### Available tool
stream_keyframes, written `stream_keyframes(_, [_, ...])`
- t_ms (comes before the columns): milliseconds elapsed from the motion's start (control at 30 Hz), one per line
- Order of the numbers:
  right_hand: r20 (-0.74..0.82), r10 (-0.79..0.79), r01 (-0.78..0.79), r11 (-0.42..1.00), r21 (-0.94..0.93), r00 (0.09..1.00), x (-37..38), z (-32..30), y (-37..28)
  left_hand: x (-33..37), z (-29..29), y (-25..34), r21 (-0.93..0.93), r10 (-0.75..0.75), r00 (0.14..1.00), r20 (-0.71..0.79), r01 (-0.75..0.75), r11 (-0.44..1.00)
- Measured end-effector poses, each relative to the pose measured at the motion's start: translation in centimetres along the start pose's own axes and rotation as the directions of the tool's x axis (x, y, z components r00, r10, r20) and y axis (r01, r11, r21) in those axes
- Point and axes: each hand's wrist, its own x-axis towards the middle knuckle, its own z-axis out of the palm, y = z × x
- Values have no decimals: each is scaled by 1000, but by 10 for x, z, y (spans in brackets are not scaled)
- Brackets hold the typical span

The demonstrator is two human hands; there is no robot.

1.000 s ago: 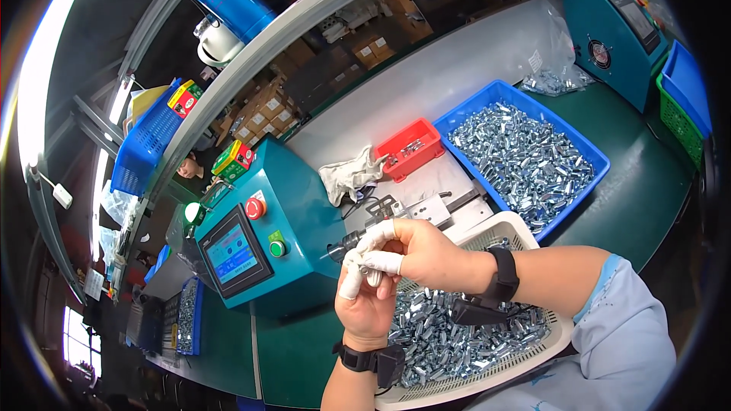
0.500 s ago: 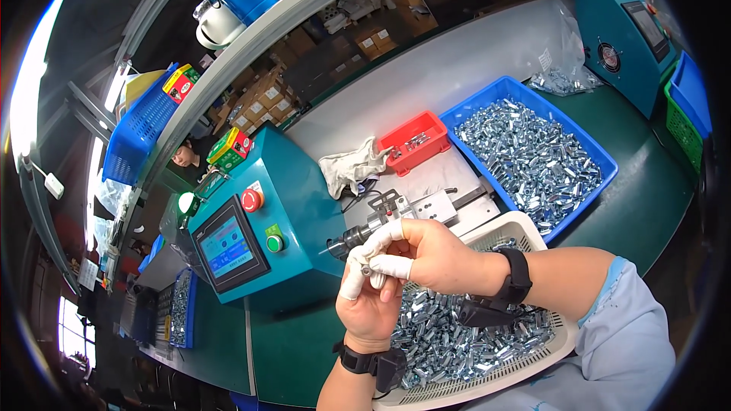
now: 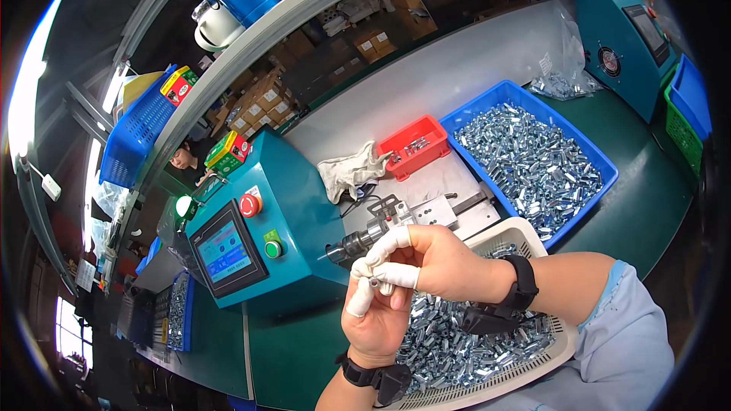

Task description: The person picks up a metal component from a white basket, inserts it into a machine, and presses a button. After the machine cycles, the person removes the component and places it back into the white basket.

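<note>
In front of the machine's chuck (image 3: 352, 246), my two hands meet with white finger covers on several fingers. My left hand (image 3: 378, 327) comes from below, its fingers closed around a small silvery metal fitting (image 3: 374, 282) with one round end showing. From the right, my right hand (image 3: 453, 262) pinches thumb and forefinger together right at that piece. Whatever lies between those two fingertips is hidden. Below both hands is a cream plastic basket (image 3: 565, 344) heaped with similar shiny metal fittings (image 3: 464, 354).
A teal machine (image 3: 301, 183) with a screen (image 3: 227, 247) and red and green buttons stands left. Behind the chuck are a cloth glove (image 3: 352, 171), a red bin (image 3: 430, 154) and a blue tray (image 3: 607, 175) of fittings. Another person (image 3: 186, 161) appears far left.
Both hands stay together near the chuck, shifting slightly. My fingers have turned a little around the fitting, whose round end now sits lower and faces me more.
</note>
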Motion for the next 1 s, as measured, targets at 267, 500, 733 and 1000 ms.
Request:
stream_keyframes(267, [-2, 12, -12, 1000, 8, 1000, 0, 0, 4, -2, 0, 0, -13, -9, 1000, 12, 9, 1000])
stream_keyframes(500, [-10, 3, -3, 1000, -31, 1000, 2, -3, 5, 0, 2, -2, -24, -10, 1000, 11, 10, 1000])
stream_keyframes(733, [4, 29, -29, 999, -42, 1000, 2, -5, 5, -1, 1, -2, 15, -16, 1000, 17, 16, 1000])
stream_keyframes(1000, [4, -6, 6, 1000, -16, 1000, 3, -4, 8, 0, 1, -1, -51, -31, 999, -16, 30, 998])
